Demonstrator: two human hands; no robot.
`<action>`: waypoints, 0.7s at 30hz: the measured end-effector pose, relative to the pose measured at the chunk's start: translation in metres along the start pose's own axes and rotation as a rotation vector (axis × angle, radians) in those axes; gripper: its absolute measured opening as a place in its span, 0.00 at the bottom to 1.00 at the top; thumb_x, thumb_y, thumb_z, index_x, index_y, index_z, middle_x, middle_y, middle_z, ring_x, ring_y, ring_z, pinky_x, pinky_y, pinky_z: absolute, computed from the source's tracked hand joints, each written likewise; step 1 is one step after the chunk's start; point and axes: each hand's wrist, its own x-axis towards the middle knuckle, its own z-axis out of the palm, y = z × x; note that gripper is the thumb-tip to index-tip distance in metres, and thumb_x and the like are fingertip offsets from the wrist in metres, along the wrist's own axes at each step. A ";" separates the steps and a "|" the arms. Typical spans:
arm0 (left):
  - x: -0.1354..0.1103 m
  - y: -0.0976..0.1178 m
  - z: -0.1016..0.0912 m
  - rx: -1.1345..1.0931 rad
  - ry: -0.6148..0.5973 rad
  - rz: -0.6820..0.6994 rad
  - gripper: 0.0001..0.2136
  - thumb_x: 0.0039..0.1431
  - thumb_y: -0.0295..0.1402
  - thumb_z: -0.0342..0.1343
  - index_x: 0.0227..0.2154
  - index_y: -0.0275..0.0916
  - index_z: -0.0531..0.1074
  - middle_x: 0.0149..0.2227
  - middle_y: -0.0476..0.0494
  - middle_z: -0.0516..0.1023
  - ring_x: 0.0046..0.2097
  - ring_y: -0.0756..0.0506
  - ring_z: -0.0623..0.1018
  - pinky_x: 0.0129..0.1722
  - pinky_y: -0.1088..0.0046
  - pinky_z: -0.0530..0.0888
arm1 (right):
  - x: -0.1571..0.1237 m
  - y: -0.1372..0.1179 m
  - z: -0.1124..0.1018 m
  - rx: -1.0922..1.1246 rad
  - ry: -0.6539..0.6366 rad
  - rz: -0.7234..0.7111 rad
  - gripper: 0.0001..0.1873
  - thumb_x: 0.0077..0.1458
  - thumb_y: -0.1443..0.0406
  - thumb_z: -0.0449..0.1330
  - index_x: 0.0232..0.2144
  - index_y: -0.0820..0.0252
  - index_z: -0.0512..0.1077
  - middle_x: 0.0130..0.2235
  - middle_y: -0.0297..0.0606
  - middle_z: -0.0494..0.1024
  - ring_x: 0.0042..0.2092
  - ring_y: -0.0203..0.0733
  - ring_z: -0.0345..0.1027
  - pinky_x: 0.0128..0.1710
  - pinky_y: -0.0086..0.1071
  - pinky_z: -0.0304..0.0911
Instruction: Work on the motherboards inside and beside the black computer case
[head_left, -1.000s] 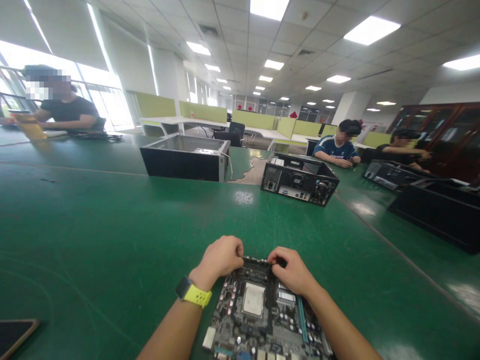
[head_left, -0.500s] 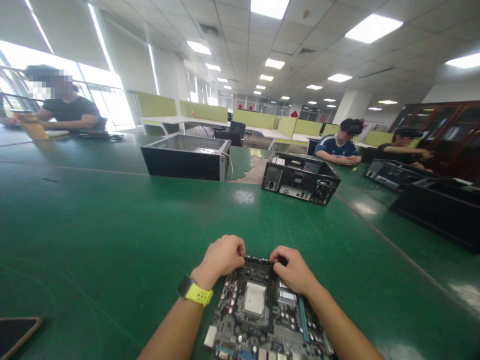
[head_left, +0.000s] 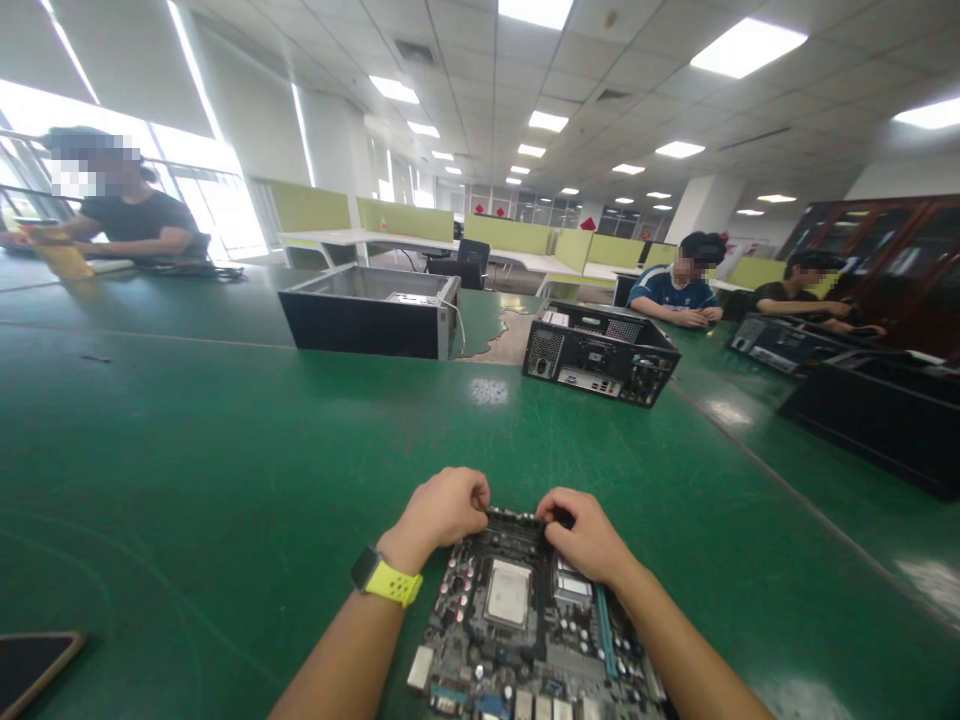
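A dark motherboard [head_left: 540,640] lies in front of me on the green table, with a pale square processor [head_left: 509,592] in its socket. Long dark memory slots [head_left: 517,540] run along its far side. My left hand [head_left: 446,505], above a yellow-strapped watch [head_left: 386,578], is closed in a pinch at the left end of those slots. At their right end my right hand [head_left: 585,530] is closed likewise, thumb and fingertips against the board's far edge. The fingertips are partly hidden, so any small part between them cannot be made out.
An open computer case [head_left: 367,320] stands across the table [head_left: 225,440], and another case [head_left: 600,355] to its right. More cases [head_left: 885,420] are at the far right. A dark flat object [head_left: 37,665] lies at near left. Three people sit around the table.
My hands stay at the board's far edge with almost no movement. The view has shifted slightly. At the far right, a person's arm has lowered.
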 end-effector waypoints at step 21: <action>-0.052 0.108 0.099 0.340 0.170 0.922 0.07 0.60 0.40 0.52 0.36 0.49 0.74 0.39 0.50 0.78 0.41 0.43 0.76 0.39 0.67 0.71 | 0.012 0.037 -0.028 0.520 0.520 0.355 0.15 0.47 0.54 0.57 0.21 0.60 0.69 0.16 0.25 0.55 0.19 0.31 0.47 0.18 0.28 0.44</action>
